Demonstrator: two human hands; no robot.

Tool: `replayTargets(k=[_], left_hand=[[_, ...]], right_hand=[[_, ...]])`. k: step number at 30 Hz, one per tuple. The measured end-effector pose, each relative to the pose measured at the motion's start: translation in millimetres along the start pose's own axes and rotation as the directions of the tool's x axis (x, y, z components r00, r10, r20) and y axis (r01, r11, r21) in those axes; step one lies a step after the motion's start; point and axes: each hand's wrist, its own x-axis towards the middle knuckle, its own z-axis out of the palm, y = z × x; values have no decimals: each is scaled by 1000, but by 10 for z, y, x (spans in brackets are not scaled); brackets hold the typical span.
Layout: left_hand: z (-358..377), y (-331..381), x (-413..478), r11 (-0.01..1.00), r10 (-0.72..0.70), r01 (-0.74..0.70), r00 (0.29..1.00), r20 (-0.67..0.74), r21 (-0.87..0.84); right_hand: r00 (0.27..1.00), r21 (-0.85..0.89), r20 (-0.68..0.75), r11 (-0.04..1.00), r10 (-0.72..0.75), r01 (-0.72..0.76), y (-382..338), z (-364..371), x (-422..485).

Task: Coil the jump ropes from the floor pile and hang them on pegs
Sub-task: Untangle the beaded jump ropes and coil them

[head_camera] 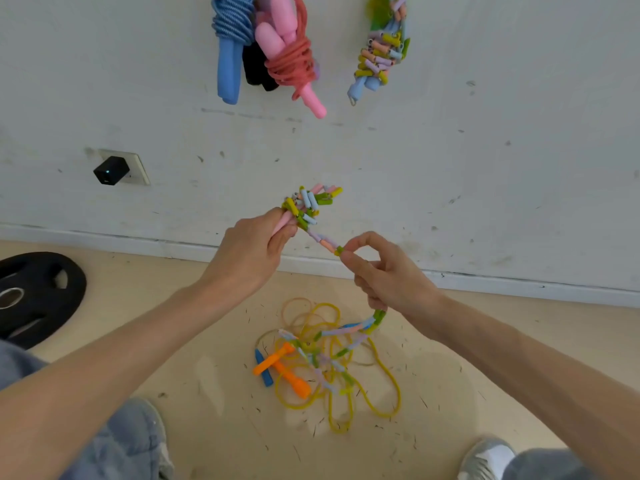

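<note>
Grey sneakers and faded jeans are showing nearest the viewer, on the near side of the floor pile. In that pile a yellow rope is lying in loose loops, tangled with orange handles and a blue handle.

Out of the pile a beaded rope of pastel segments is rising into the right hand. The hand is sitting just above the pile, pinching the strand between thumb and forefinger while its lower fingers are curling round it. Up and left of it, the left hand is gripping pink handles together with the wound part of the same rope, a bunch of beads sticking out past its fingers. A short stretch is running taut between the two hands.

Well left of the pile a black weight plate is lying flat on the floor. Beyond the pile, on the white wall, a black plug is sitting in a socket. Higher up, coiled ropes are hanging: a blue rope, a pink rope and a second beaded bundle.
</note>
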Motion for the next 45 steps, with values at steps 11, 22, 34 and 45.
replayTargets(k=[11, 22, 34, 45], left_hand=[[-15, -20, 25, 998, 30, -28, 999, -26, 55], [105, -227, 10, 961, -45, 35, 998, 31, 274], [376, -271, -238, 840, 154, -270, 950, 271, 470], [193, 276, -392, 903, 428, -415, 850, 306, -110]], right_hand=[[936, 237, 311, 941, 163, -243, 19, -45, 51], [959, -304, 284, 947, -10, 100, -3, 16, 28], [877, -536, 320, 695, -359, 479, -259, 7, -119], [973, -341, 76, 911, -219, 232, -48, -435, 227]])
